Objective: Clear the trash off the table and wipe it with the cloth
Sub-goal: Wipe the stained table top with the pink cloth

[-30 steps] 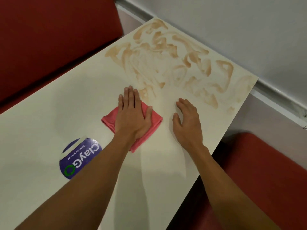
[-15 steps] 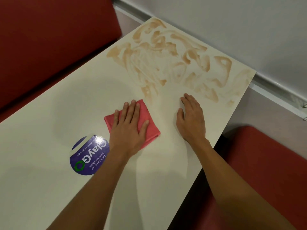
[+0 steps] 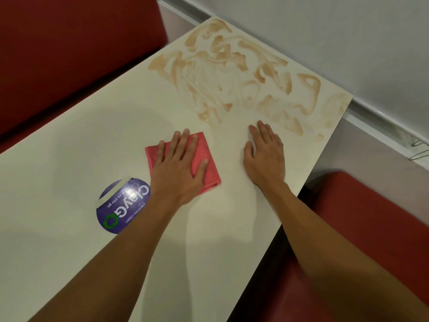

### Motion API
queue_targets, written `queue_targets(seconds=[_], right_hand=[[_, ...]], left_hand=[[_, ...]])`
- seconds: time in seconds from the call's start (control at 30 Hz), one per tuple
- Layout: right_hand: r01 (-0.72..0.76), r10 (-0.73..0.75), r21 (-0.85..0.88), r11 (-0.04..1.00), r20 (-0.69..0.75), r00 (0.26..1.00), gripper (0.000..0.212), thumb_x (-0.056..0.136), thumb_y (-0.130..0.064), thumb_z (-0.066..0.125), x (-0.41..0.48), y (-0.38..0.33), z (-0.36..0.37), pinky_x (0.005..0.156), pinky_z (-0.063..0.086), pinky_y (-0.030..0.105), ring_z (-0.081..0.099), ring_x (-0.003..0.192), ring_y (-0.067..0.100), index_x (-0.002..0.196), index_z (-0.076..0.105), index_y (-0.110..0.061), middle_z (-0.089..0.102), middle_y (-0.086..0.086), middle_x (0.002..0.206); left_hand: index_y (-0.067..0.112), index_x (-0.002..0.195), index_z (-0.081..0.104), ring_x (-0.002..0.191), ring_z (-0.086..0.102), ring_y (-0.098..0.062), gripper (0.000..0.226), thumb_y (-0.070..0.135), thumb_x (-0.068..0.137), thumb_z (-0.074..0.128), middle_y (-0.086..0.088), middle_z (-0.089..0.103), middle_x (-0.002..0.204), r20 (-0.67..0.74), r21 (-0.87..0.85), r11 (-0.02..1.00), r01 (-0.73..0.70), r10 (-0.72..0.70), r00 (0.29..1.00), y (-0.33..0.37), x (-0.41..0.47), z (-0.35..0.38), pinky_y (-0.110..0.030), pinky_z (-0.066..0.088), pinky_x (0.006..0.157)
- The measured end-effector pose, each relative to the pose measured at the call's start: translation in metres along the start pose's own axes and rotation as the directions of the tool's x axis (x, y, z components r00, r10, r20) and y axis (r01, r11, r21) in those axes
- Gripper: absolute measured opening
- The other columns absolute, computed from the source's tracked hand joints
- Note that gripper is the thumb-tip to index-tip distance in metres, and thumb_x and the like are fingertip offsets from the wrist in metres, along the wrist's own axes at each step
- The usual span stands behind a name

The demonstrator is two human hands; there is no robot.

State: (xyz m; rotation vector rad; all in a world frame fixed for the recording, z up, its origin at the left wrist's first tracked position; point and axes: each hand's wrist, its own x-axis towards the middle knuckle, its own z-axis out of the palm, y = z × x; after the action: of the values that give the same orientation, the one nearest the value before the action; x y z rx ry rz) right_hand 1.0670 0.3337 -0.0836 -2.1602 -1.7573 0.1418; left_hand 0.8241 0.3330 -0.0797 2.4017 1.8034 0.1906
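L hand [image 3: 178, 170] presses the pink cloth [image 3: 204, 159] flat, fingers straight, mid-surface [image 3: 69, 147]; R hand [image 3: 264, 159] rests flat at its 3 o'clock (fingers relaxed, holding nothing). Brown smears [image 3: 232, 73] at 12–1 o'clock.

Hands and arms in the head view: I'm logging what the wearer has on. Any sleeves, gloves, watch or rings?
Nothing is worn that shows. The left forearm and right forearm are bare right to the frame edge, with no sleeve or cuff. The left hand and right hand have no gloves, and no rings, watch, wristband or markings are visible.
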Motion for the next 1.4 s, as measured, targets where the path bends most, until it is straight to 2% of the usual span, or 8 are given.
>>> queue_targets(seconds=[0.13,0.23,0.37,0.57,0.77,1.0,1.2,1.4], right_hand=[[-0.011,0.011,-0.017,1.000,0.011,1.000,0.057,0.107,-0.032,0.033,-0.001,-0.003,0.001,0.132,0.008,0.040,0.013,0.162,0.018,0.163,0.034,-0.023,0.022,0.001,0.174],[-0.029,0.029,0.015,0.999,-0.001,1.000,0.058,0.106,-0.033,0.036,-0.001,-0.001,0.001,0.132,0.009,0.039,0.012,0.162,0.018,0.162,0.036,-0.023,0.022,0.002,0.174],[-0.045,0.045,0.025,0.999,0.004,0.999,0.057,0.106,-0.036,0.037,-0.001,0.001,-0.001,0.132,0.011,0.040,0.012,0.162,0.019,0.162,0.037,-0.024,0.022,0.002,0.174],[-0.053,0.053,0.016,0.998,0.022,0.998,0.057,0.107,-0.034,0.037,0.000,-0.001,0.000,0.132,0.010,0.040,0.011,0.162,0.019,0.163,0.035,-0.025,0.020,0.002,0.174],[0.052,-0.052,-0.014,0.999,0.036,0.998,0.052,0.108,-0.042,0.042,0.009,0.020,-0.012,0.124,0.023,0.041,0.024,0.157,0.018,0.158,0.044,-0.029,0.031,-0.002,0.171],[0.077,-0.076,-0.030,0.997,0.023,0.997,0.053,0.110,-0.044,0.036,0.005,0.024,-0.008,0.130,0.017,0.039,0.016,0.161,0.015,0.161,0.038,-0.029,0.025,-0.002,0.173],[0.070,-0.070,0.001,0.998,0.013,0.997,0.052,0.110,-0.044,0.039,0.006,0.025,-0.009,0.130,0.016,0.038,0.016,0.160,0.013,0.160,0.040,-0.031,0.026,-0.005,0.173],[0.059,-0.059,0.014,0.998,-0.003,0.998,0.051,0.109,-0.044,0.041,0.006,0.023,-0.010,0.130,0.018,0.040,0.017,0.160,0.013,0.159,0.042,-0.031,0.028,-0.005,0.172]], left_hand=[[0.019,0.168,0.003,0.162,-0.009,-0.022,0.074,0.058,0.106,0.011,-0.002,-0.005,0.176,0.033,-0.004,0.985,0.173,-0.173,0.984,0.016,0.044,-0.002,-0.056,-0.005,0.129],[0.019,0.168,0.012,0.162,-0.005,-0.022,0.070,0.054,0.107,0.013,-0.002,0.002,0.176,0.011,-0.012,0.997,0.076,-0.076,0.997,0.044,0.045,0.001,-0.057,-0.001,0.129],[0.025,0.168,0.017,0.162,0.003,-0.018,0.071,0.061,0.106,0.021,0.002,0.009,0.176,0.006,0.000,0.994,-0.106,0.106,0.994,0.012,0.008,0.001,-0.053,0.007,0.130],[0.022,0.168,0.002,0.162,-0.009,-0.023,0.074,0.058,0.104,0.009,-0.001,-0.004,0.176,0.034,0.005,0.988,0.152,-0.152,0.988,0.028,0.055,0.000,-0.057,-0.004,0.128],[0.028,0.168,0.014,0.162,0.002,-0.017,0.070,0.060,0.106,0.018,0.004,0.008,0.176,0.016,-0.003,0.993,-0.115,0.115,0.993,0.022,0.020,0.003,-0.052,0.005,0.130],[0.023,0.168,0.000,0.162,-0.008,-0.023,0.074,0.060,0.105,0.009,0.000,-0.005,0.176,0.037,0.006,0.992,0.127,-0.127,0.991,0.025,0.074,0.000,-0.057,-0.004,0.129],[0.026,0.168,0.011,0.162,-0.002,-0.018,0.072,0.061,0.106,0.016,0.002,0.004,0.176,0.034,0.001,0.995,-0.102,0.102,0.994,0.039,0.031,0.004,-0.055,0.004,0.129],[0.024,0.168,0.002,0.162,-0.007,-0.022,0.074,0.061,0.105,0.012,0.000,-0.003,0.176,0.041,0.011,0.998,0.060,-0.060,0.997,0.026,0.070,0.004,-0.057,-0.003,0.129]])
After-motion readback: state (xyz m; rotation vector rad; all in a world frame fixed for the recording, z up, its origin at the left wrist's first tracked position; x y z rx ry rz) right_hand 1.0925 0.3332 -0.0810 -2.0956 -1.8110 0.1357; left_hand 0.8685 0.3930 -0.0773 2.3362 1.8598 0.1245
